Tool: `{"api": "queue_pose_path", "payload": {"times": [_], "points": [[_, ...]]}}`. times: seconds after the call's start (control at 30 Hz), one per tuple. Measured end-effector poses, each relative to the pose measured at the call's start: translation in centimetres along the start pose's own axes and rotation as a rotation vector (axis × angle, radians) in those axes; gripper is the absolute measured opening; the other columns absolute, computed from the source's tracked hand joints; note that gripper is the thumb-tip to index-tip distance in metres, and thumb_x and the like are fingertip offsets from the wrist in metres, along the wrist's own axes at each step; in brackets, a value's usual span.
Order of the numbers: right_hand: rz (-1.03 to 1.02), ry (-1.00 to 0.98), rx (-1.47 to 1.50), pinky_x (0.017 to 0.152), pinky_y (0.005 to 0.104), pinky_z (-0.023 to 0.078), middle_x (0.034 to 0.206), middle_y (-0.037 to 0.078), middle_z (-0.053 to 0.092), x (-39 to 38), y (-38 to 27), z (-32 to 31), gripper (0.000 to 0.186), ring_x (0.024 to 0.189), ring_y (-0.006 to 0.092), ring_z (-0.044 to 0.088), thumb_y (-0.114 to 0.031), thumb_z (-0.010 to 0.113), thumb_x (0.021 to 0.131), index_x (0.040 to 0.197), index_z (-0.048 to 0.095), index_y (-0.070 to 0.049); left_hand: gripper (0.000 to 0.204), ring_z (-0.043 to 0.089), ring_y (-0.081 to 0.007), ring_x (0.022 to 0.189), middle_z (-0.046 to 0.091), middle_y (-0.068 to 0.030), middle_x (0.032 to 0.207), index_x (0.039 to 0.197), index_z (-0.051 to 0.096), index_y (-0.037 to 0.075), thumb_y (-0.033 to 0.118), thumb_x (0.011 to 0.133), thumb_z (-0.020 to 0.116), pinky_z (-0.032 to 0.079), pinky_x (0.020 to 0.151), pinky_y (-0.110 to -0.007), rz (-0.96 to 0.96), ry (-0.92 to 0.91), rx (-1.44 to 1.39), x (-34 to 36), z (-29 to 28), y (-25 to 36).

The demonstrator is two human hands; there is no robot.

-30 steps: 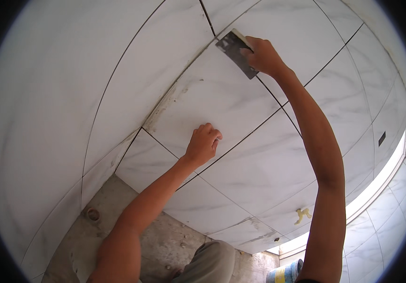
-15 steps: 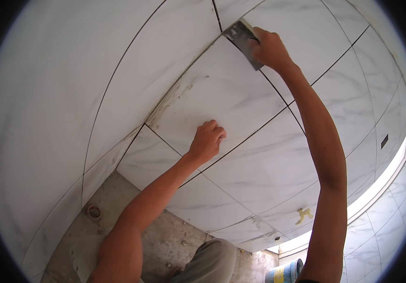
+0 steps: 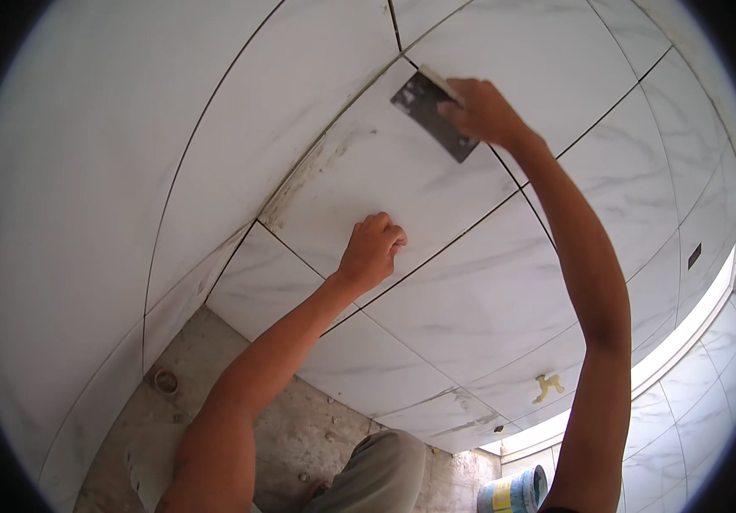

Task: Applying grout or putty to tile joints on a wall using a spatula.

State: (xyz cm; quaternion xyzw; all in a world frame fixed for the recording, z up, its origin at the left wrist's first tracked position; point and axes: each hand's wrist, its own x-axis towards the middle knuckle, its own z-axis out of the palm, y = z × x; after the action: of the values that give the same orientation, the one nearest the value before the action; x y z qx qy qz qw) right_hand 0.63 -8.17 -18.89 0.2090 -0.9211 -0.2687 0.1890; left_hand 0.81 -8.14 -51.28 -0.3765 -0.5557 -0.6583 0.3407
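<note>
My right hand (image 3: 479,111) grips a dark, flat-faced float (image 3: 426,121) with a pale edge, held against a white marbled wall tile (image 3: 423,197) just below the upper joint. My left hand (image 3: 372,248) is closed, knuckles up, on or very close to the same tile, lower and to the left; whatever its fingers hold, if anything, is hidden. Greyish smears (image 3: 308,171) run along the tile's left edge by the corner with the adjoining tiled wall (image 3: 94,171). Dark joints divide the tiles.
Below are a bare concrete floor (image 3: 282,410) with a round pipe opening (image 3: 166,381), my bent knee (image 3: 376,470) and a blue bucket (image 3: 509,492) with a yellow band. A yellowish tap (image 3: 547,387) sits low on the wall. A bright opening (image 3: 684,333) curves along the right.
The float in my right hand rose toward the corner joint, then came back down and slightly left. My left hand shifted only slightly, keeping its closed shape.
</note>
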Motion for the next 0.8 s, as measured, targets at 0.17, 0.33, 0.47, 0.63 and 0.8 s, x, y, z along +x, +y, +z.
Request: {"api": "queue_pose_path", "payload": {"times": [0.17,0.33,0.47,0.63,0.8], "points": [[0.283,0.512,0.284,0.074,0.0483,0.052,0.081,0.027,0.066,-3.9,1.3,0.1,0.025,0.076,0.0456,0.064,-0.021,0.063,0.089,0.097,0.062,0.003,0.02,0.053,-0.0235,0.091,0.053,-0.0025,0.091,0.084,0.064,0.01,-0.008,0.076,0.063,0.041,0.081,-0.039,-0.061,-0.011,0.018,0.0,0.7,0.4],[0.085,0.096,0.137,0.074,0.0509,0.053,0.08,0.027,0.067,-2.2,-3.2,7.1,0.026,0.073,0.0473,0.065,-0.022,0.065,0.09,0.096,0.06,0.003,0.018,0.052,-0.0241,0.091,0.052,-0.0033,0.09,0.083,0.064,0.01,-0.007,0.077,0.063,0.041,0.079,-0.039,-0.049,-0.013,0.077,-0.6,0.0,-0.2],[0.295,0.606,0.306,0.071,0.0523,0.054,0.077,0.027,0.066,-1.3,-1.2,4.9,0.024,0.073,0.046,0.066,-0.02,0.065,0.089,0.091,0.058,0.003,0.018,0.056,-0.0275,0.087,0.056,-0.0039,0.089,0.083,0.065,0.011,-0.006,0.079,0.064,0.045,0.078,-0.04,-0.044,-0.025,0.118,0.3,0.2,1.1],[0.15,0.114,0.171,0.07,0.0573,0.052,0.079,0.026,0.067,-3.2,-7.5,12.7,0.019,0.075,0.0481,0.065,-0.016,0.06,0.089,0.097,0.053,0.001,0.009,0.062,-0.0307,0.095,0.064,-0.0087,0.101,0.094,0.07,0.01,0.011,0.086,0.067,0.05,0.082,-0.044,-0.165,-0.5,0.124,-0.6,-0.3,2.6],[0.442,0.548,0.213,0.066,0.0526,0.054,0.078,0.026,0.067,-4.6,-2.1,7.6,0.016,0.073,0.042,0.067,-0.016,0.059,0.091,0.091,0.054,-0.002,0.025,0.066,-0.0307,0.102,0.069,-0.012,0.111,0.106,0.073,0.011,0.028,0.087,0.07,0.053,0.085,-0.043,-0.085,-1.279,0.249,3.2,-3.3,10.8]]}}
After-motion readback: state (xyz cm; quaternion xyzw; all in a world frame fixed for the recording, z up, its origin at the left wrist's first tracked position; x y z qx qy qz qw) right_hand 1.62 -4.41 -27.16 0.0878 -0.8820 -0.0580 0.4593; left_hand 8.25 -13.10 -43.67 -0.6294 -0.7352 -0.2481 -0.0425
